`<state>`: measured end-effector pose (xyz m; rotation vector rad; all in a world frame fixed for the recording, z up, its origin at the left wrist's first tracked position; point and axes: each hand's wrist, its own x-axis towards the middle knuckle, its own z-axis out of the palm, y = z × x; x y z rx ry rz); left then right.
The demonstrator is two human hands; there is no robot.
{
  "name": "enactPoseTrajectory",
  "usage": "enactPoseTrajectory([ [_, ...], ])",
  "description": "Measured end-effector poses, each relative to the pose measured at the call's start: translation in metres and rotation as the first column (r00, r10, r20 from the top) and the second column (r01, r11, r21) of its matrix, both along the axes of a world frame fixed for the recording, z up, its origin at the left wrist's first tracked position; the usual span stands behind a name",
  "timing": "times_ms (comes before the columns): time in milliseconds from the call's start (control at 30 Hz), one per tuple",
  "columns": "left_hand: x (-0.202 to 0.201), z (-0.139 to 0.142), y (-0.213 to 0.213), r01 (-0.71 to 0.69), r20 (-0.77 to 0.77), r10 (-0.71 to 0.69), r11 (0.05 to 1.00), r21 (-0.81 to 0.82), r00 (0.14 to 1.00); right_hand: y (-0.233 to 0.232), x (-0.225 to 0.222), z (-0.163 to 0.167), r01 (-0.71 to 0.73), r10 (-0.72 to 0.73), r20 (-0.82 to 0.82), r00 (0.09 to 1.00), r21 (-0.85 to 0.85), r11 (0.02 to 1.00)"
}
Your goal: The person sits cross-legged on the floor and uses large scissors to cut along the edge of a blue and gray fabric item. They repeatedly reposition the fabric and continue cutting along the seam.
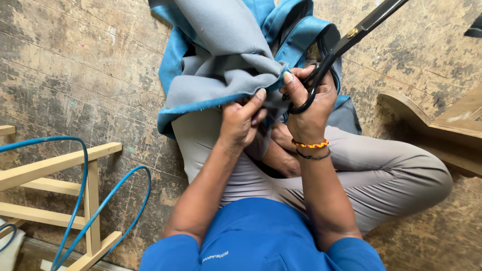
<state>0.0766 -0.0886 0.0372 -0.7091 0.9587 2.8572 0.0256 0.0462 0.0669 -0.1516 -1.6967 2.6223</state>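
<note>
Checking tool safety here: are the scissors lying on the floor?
No. The scissors are off the floor, held in the right hand, whose fingers pass through the black handle loop beside the grey cloth.

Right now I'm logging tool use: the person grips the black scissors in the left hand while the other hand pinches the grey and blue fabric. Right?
Not quite. The head view shows the black scissors in the right hand; the left hand pinches the grey and blue fabric.

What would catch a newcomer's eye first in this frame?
Centre frame, the left hand pinches the grey cloth at its blue edge. Beside it, the right hand grips black scissors angled toward the top right. A wooden frame looped with blue cable sits lower left.
</note>
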Motion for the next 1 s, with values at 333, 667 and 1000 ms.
enactPoseTrajectory([
  [333, -0.031, 0.027, -0.017, -0.066, -0.086, 0.077, 0.990, 0.125, 0.993, -0.023, -0.051, 0.016, -0.231, 0.223, -0.078, 0.972, -0.126, 0.965],
  [667, -0.091, 0.036, -0.025, -0.141, -0.153, 0.171, 0.971, 0.192, 0.973, -0.040, -0.132, 0.038, -0.245, 0.277, -0.157, 0.948, 0.194, 0.950],
  [1000, -0.138, 0.026, -0.003, -0.086, -0.254, 0.073, 0.995, -0.043, 0.965, -0.030, -0.170, 0.052, -0.164, 0.262, -0.237, 0.936, 0.365, 0.917],
])
